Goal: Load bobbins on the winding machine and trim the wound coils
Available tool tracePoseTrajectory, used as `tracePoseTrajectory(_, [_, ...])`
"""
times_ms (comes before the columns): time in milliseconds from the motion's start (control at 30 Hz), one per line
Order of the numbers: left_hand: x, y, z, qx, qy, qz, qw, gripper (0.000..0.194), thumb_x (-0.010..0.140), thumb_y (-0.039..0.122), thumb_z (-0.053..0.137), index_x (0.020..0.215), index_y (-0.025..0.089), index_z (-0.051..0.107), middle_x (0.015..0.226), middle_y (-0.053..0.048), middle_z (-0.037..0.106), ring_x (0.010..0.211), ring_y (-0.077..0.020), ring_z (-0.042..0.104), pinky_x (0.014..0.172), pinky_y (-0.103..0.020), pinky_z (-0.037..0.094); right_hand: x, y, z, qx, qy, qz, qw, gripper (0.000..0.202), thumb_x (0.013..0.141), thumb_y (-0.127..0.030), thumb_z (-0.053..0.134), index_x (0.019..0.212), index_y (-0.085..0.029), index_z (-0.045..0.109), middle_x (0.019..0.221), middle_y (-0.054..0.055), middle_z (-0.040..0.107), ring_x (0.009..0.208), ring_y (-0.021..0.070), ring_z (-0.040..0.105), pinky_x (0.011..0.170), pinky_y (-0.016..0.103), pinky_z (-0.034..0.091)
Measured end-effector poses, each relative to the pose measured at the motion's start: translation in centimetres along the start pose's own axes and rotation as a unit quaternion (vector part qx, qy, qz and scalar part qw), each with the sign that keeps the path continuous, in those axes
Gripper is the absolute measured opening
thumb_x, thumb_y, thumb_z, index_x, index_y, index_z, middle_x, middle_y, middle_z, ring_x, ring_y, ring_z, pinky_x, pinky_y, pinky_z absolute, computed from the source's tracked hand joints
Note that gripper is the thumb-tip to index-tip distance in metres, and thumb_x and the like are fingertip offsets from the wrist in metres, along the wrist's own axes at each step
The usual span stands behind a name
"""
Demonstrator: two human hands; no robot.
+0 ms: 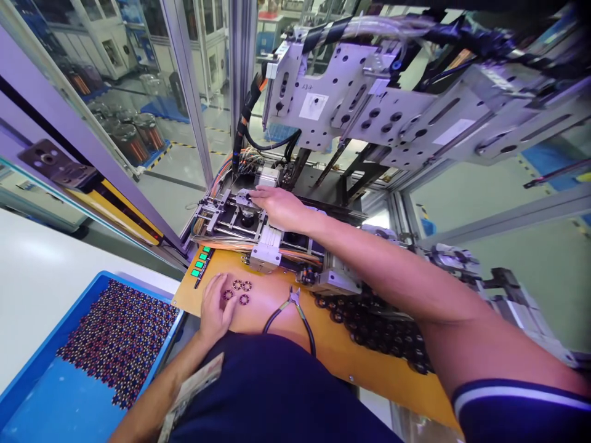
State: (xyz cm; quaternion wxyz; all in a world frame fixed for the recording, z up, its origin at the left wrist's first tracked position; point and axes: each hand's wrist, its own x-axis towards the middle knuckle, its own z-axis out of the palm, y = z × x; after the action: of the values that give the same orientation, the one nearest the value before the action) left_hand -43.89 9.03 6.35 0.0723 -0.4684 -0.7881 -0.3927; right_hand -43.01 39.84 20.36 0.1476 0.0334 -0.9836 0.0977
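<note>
My left hand rests on the orange work board, thumb apart from the fingers. Beside it lie several small wound rings with dark and copper-coloured segments; one sits right between fingers and thumb. My right hand reaches into the machine, its fingers together at a metal fixture with a dark round part. The fingertips touch the fixture's top, and whatever they pinch is hidden. Side cutters with dark handles lie on the board between my arms, jaws pointing away from me.
A blue tray at left carries many of the same rings. Green-lit buttons line the board's left edge. Dark round parts crowd the board under my right forearm. A metal plate assembly with cables hangs above; frame posts stand around.
</note>
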Motion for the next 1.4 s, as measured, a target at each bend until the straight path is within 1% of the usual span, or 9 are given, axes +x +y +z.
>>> tracePoseTrajectory(233, [13.7, 1.1, -3.3, 0.056, -0.04, 0.129, 0.989, 0.05, 0.098, 0.036, 0.047, 0.145, 0.019, 0.044, 0.147, -0.013, 0.055, 0.146, -0.0314, 0.036, 0.115, -0.057, 0.033, -5.1, -5.9, -6.3, 0.016, 0.247, 0.031, 0.968, 0.057, 0.088, 0.001, 0.032, 0.141, -0.01, 0.049, 0.146, 0.013, 0.05, 0.138, 0.0208, 0.046, 0.117, 0.047, 0.041])
tracePoseTrajectory(333, [19.9, 1.9, -2.0, 0.071, -0.103, 0.173, 0.977, 0.048, 0.096, 0.038, 0.052, 0.139, 0.015, 0.051, 0.148, -0.013, 0.055, 0.146, -0.0319, 0.036, 0.117, -0.056, 0.031, -10.8, -9.8, -8.1, 0.012, 0.332, 0.022, 0.943, 0.061, 0.09, -0.001, 0.042, 0.148, -0.021, 0.043, 0.146, 0.008, 0.051, 0.135, 0.0222, 0.051, 0.114, 0.046, 0.046])
tracePoseTrajectory(433, [22.3, 2.6, 0.1, 0.074, -0.129, 0.165, 0.975, 0.046, 0.094, 0.033, 0.057, 0.134, 0.01, 0.055, 0.145, -0.016, 0.056, 0.145, -0.0354, 0.037, 0.117, -0.06, 0.029, -18.1, -12.8, -6.6, -0.014, 0.335, 0.143, 0.931, 0.066, 0.087, -0.002, 0.055, 0.146, -0.028, 0.047, 0.142, 0.005, 0.055, 0.127, 0.0261, 0.058, 0.109, 0.049, 0.05])
tracePoseTrajectory(567, [21.9, 3.2, 1.8, 0.063, -0.136, 0.121, 0.981, 0.047, 0.093, 0.03, 0.061, 0.133, 0.006, 0.055, 0.146, -0.016, 0.055, 0.146, -0.035, 0.035, 0.119, -0.061, 0.024, -28.0, -15.2, -1.8, -0.026, 0.303, 0.35, 0.886, 0.044, 0.093, -0.012, 0.055, 0.135, -0.024, 0.059, 0.123, 0.011, 0.067, 0.111, 0.0277, 0.066, 0.094, 0.05, 0.058])
tracePoseTrajectory(733, [22.2, 3.5, 1.3, 0.06, -0.155, 0.109, 0.98, 0.052, 0.102, 0.038, 0.036, 0.136, 0.0, 0.047, 0.152, -0.013, 0.048, 0.15, -0.0322, 0.023, 0.116, -0.064, 0.02, -34.2, -16.3, 2.7, -0.042, 0.233, 0.419, 0.877, 0.028, 0.096, -0.02, 0.051, 0.12, -0.017, 0.066, 0.11, 0.014, 0.071, 0.099, 0.0267, 0.07, 0.086, 0.048, 0.061])
tracePoseTrajectory(900, [22.8, 4.7, -1.6, 0.046, -0.138, 0.132, 0.981, 0.05, 0.1, 0.037, 0.044, 0.138, 0.004, 0.048, 0.147, -0.01, 0.054, 0.145, -0.033, 0.036, 0.114, -0.062, 0.035, -35.0, -14.4, 5.1, -0.031, 0.205, 0.435, 0.876, 0.021, 0.094, -0.028, 0.056, 0.103, -0.02, 0.072, 0.113, 0.012, 0.07, 0.111, 0.0285, 0.065, 0.099, 0.051, 0.056])
tracePoseTrajectory(1067, [16.1, 7.4, -5.3, -0.104, -0.016, 0.078, 0.991, 0.041, 0.1, 0.027, 0.047, 0.139, 0.024, 0.054, 0.141, 0.001, 0.061, 0.131, -0.0232, 0.057, 0.116, -0.05, 0.043, -34.8, -13.3, 6.5, -0.038, 0.201, 0.46, 0.864, 0.018, 0.091, -0.024, 0.057, 0.092, -0.018, 0.074, 0.127, 0.016, 0.062, 0.126, 0.0336, 0.055, 0.104, 0.057, 0.05])
tracePoseTrajectory(1233, [9.0, 8.5, -5.8, -0.159, -0.125, 0.08, 0.976, 0.04, 0.09, 0.021, 0.061, 0.13, 0.027, 0.062, 0.133, -0.002, 0.067, 0.128, -0.0262, 0.059, 0.115, -0.052, 0.042, -34.5, -13.0, 6.1, -0.023, 0.212, 0.46, 0.862, 0.016, 0.089, -0.019, 0.058, 0.084, -0.017, 0.073, 0.125, 0.017, 0.064, 0.125, 0.0368, 0.055, 0.102, 0.062, 0.049])
tracePoseTrajectory(1400, [7.8, 11.0, -4.7, -0.193, -0.257, 0.094, 0.942, 0.031, 0.09, 0.023, 0.063, 0.121, 0.026, 0.067, 0.118, -0.005, 0.075, 0.113, -0.0243, 0.069, 0.101, -0.042, 0.055, -30.8, -14.9, 1.6, 0.048, 0.247, 0.381, 0.89, 0.014, 0.09, -0.021, 0.059, 0.088, -0.021, 0.073, 0.122, 0.013, 0.065, 0.119, 0.0311, 0.06, 0.098, 0.055, 0.054])
